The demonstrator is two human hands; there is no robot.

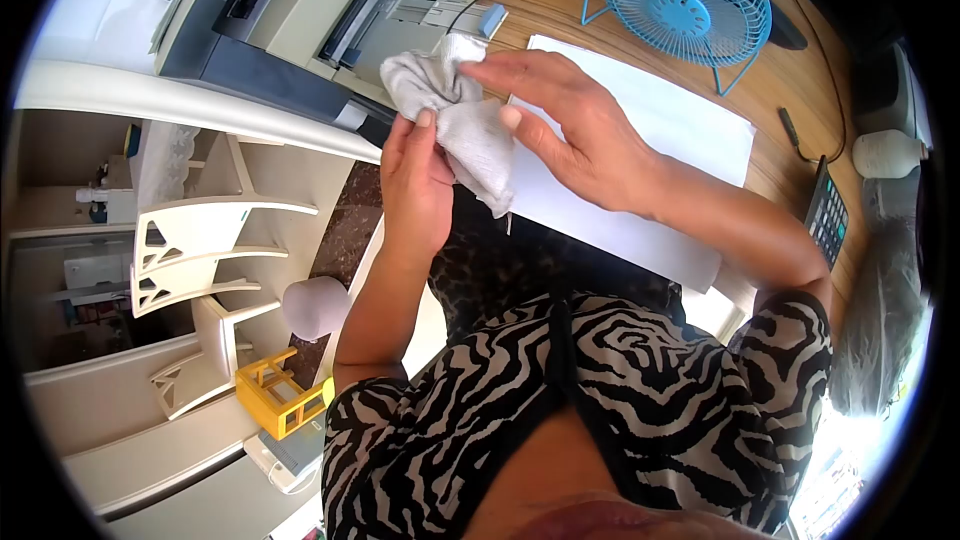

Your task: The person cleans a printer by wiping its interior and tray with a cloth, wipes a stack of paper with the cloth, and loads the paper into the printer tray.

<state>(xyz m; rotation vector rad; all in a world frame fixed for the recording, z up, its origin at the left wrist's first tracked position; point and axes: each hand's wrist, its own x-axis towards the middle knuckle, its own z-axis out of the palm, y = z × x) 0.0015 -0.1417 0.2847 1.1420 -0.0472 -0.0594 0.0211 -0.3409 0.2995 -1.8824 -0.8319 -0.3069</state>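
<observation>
A crumpled, whitish cloth point(478, 145) is bunched up in front of my chest, over the desk's front edge. My left hand point(416, 178) grips it from the left, with the thumb pressed on top of a fold. Spread fingers mark my right hand point(580, 130), which is at the cloth's right side; its index finger reaches the upper part and its thumb is near the middle. White paper sheets point(640, 140) lie on the desk under my right hand and forearm.
A grey printer point(300, 20) stands at the upper left. On the wooden desk point(800, 90) are a blue fan point(683, 10), a calculator point(828, 215) and a dark cable. White shelves point(200, 250), a yellow frame point(280, 395) and a pinkish roll point(315, 308) are at the left.
</observation>
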